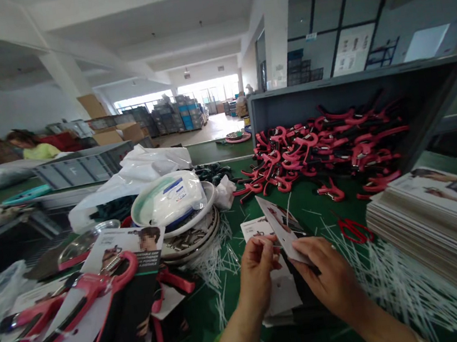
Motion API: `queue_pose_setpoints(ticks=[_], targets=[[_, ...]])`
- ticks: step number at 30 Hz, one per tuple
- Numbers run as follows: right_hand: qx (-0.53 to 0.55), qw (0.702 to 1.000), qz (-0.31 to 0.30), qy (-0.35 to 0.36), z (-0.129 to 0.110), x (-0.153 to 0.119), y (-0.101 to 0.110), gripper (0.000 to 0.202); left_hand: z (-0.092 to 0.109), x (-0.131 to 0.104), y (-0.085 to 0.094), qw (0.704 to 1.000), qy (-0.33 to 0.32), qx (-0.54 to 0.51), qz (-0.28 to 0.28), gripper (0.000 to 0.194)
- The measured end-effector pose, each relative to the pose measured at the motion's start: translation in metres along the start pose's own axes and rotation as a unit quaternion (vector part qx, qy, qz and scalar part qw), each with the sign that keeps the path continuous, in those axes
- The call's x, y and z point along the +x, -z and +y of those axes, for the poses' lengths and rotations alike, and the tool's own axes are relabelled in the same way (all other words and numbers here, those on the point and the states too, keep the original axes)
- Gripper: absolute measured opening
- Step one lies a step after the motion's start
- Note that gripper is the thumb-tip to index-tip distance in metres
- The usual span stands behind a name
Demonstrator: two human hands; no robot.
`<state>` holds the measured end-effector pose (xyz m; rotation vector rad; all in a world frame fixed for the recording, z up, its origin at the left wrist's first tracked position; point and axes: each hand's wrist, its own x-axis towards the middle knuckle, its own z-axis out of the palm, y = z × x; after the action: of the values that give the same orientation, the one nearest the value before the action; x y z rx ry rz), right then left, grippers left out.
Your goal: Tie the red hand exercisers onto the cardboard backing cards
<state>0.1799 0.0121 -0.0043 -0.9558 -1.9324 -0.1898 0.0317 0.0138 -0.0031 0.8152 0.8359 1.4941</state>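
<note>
At the centre, my right hand [330, 275] grips the lower edge of a printed card [280, 226], which is tilted up off the surface. Close to the card's left side is my left hand [258, 268], its fingers pinched together; what they hold is too small to make out. A thin white tie [288, 208] sticks up at the card's face. Beneath both hands lies a small stack of cards [284, 290] on the green table [202, 323].
Pink-and-black hand grips [293, 151] spill from a grey crate [352, 84]. Carded grips [89, 301] are piled left, near bowls [173, 200]. At right are red scissors [355, 231], white ties [408, 287] and a tall card stack [434, 233]. A person [33, 145] is far left.
</note>
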Motion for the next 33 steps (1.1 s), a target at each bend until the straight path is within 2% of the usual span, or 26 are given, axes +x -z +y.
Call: queue_pose_setpoints(ticks=[4,8,13,19,23,27,33], targets=[[0.028,0.995,0.033,-0.087,0.000,0.003,0.007,0.018,-0.006,0.000,-0.011,0.996,0.042,-0.044,-0.060,0.036],[0.055,0.987,0.046,-0.146,0.005,0.002,0.010,0.022,-0.002,0.005,-0.020,0.984,0.107,0.034,-0.141,0.043],[0.076,0.966,0.049,-0.241,0.011,-0.005,0.014,0.032,0.009,0.012,-0.031,0.977,0.142,0.046,-0.151,0.043],[0.109,0.945,0.038,-0.306,0.011,-0.008,0.019,0.035,0.008,0.014,-0.033,0.972,0.170,0.052,-0.155,0.039],[0.117,0.950,0.035,-0.289,0.013,-0.009,0.018,0.032,0.009,0.016,-0.033,0.972,0.160,0.049,-0.163,0.041],[0.095,0.973,0.023,-0.208,0.014,-0.012,0.016,0.025,0.008,0.019,-0.032,0.975,0.139,0.062,-0.162,0.046],[0.036,0.997,-0.024,-0.066,0.009,-0.016,0.005,0.021,0.003,0.011,-0.023,0.996,0.073,0.009,-0.058,0.046]])
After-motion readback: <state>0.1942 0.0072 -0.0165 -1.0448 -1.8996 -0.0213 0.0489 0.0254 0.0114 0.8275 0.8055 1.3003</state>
